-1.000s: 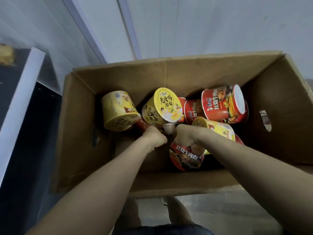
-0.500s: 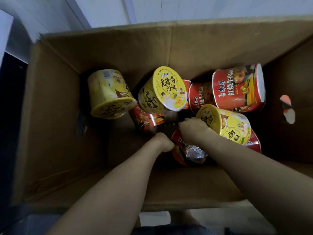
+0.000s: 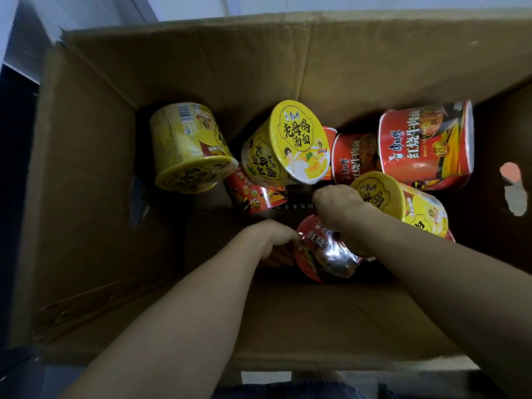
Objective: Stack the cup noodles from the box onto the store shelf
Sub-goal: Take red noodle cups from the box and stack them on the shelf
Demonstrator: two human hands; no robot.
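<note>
A: What changed nearest the viewer?
B: The left hand [image 3: 273,237] had dropped to clasp the red cup noodle [image 3: 325,254], low in the cardboard box [image 3: 316,326]; the right hand [image 3: 336,201] curled over its far rim, hold unclear. Lifting seemed imminent

This looks like a shop or its stock area. A big corrugated cardboard box [image 3: 86,174] fills the frame with its flaps open. It holds retail-packed goods of one kind: yellow cup noodles [image 3: 293,142] and red cup noodles [image 3: 426,145], several of each, printed with the same brand mark, sealed in shiny wrap and tumbled on their sides. Along the top of the frame runs a plain pale panelled wall [image 3: 187,7]. At the far left edge stands a dark unit [image 3: 14,168] with a white edge [image 3: 7,21]; whether it is shelving cannot be told.
</note>
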